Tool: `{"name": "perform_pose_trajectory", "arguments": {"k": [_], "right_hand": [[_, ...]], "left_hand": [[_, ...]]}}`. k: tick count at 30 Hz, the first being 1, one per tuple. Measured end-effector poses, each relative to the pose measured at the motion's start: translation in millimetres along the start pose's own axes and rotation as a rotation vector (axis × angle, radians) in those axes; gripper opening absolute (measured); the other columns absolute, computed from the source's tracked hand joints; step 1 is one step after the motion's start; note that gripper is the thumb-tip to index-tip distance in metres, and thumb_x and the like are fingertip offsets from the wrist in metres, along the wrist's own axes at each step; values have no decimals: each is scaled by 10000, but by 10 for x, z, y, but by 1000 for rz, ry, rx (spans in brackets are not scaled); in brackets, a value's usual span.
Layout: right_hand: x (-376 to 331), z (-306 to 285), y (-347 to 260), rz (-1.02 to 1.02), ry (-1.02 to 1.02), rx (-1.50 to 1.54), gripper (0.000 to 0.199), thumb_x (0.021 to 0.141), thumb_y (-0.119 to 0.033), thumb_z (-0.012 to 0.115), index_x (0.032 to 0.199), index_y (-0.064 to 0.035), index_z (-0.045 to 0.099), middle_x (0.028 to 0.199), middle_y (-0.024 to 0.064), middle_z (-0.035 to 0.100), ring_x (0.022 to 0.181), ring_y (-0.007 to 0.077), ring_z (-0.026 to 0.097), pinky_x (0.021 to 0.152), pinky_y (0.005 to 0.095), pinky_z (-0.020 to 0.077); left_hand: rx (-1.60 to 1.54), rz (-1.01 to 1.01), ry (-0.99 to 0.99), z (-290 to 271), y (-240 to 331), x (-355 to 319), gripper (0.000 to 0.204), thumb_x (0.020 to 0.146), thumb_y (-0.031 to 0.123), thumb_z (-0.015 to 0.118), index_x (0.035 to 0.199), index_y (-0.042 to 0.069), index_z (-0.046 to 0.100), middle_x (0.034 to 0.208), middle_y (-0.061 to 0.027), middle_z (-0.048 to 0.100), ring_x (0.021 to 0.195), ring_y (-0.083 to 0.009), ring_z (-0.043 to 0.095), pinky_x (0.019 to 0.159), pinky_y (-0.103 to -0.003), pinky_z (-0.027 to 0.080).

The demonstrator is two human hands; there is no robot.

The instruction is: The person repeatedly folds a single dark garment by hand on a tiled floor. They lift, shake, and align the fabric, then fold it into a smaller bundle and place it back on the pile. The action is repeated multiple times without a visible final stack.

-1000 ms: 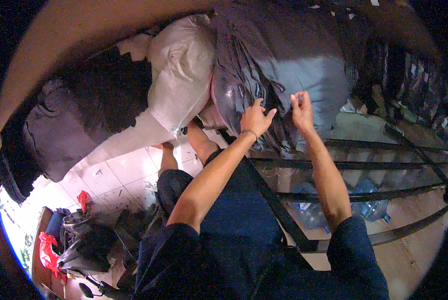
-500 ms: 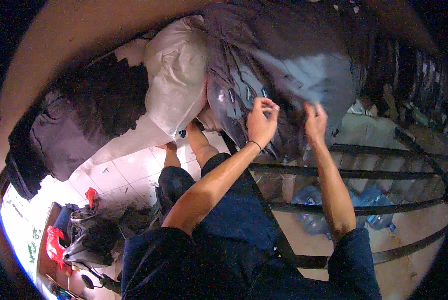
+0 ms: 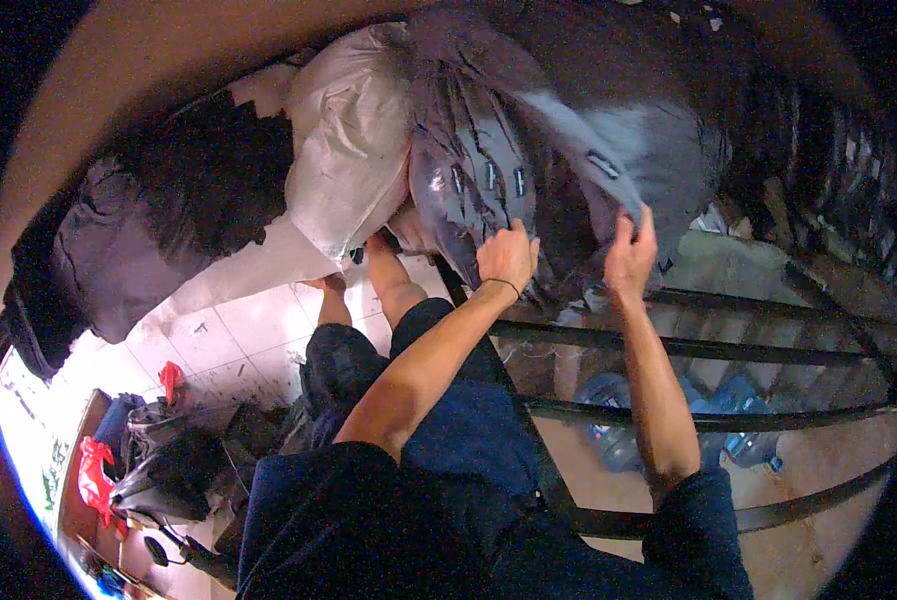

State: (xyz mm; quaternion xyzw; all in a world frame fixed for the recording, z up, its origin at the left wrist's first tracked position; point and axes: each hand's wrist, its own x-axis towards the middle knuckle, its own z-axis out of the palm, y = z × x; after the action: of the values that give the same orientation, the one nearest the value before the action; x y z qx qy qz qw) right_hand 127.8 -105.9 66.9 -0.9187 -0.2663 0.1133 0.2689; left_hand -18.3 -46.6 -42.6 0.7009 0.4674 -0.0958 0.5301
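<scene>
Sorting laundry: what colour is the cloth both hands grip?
Dark grey cloth, seen from the head view.

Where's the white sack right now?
In the head view the white sack lies upper centre-left, wedged between a dark bundle on its left and the grey garments on its right that both hands grip.

Place: storeroom or garment workshop.
Above the fingers (image 3: 513, 240): stacked grey garments (image 3: 528, 150), white sack (image 3: 353, 140).
Below: black metal rack (image 3: 688, 348), water bottles (image 3: 618, 440).

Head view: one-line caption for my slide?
Left hand and right hand grip grey garments over a black metal rack.
</scene>
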Motion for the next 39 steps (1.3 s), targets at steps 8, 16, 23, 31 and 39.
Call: {"name": "perform_pose_trajectory", "arguments": {"k": [8,16,23,31,39], "right_hand": [[-132,-87,63,-228,-298,-211,354,1035,-193,617,1317,20,613,1214,268,689,1115,463,657,978,467,505],[-263,21,182,15,-623,-131,527,1046,-255,593,1395,134,527,1381,353,598,1314,483,566,1125,460,433],[-449,108,94,-340,-518,-179,600,976,-244,703,1434,100,525,1474,314,547,1393,454,507,1186,484,391],[-111,-59,238,332,-96,265,385,1079,-319,604,1254,12,693,1186,52,722,1062,189,637,971,340,472],[-389,50,94,18,-354,-51,347,1053,-267,637,1255,9,695,1107,165,780,990,229,697,933,387,521]], "left_hand": [[-177,-38,205,-120,45,-35,359,1002,391,670,1073,47,601,960,-192,728,886,-455,707,758,-573,557],[-58,28,156,-480,-250,-162,395,1117,374,452,1000,50,646,1024,-210,731,921,-477,701,777,-582,559],[-482,412,339,-735,262,-379,293,1086,260,566,956,2,610,912,-210,669,827,-429,671,736,-501,539],[-278,65,415,-436,205,-118,494,932,194,745,1311,-14,504,1341,-238,509,1141,-434,616,960,-506,527],[-400,126,323,-243,-190,3,220,976,183,670,1125,81,544,1062,-140,624,936,-417,665,788,-533,543]]}}
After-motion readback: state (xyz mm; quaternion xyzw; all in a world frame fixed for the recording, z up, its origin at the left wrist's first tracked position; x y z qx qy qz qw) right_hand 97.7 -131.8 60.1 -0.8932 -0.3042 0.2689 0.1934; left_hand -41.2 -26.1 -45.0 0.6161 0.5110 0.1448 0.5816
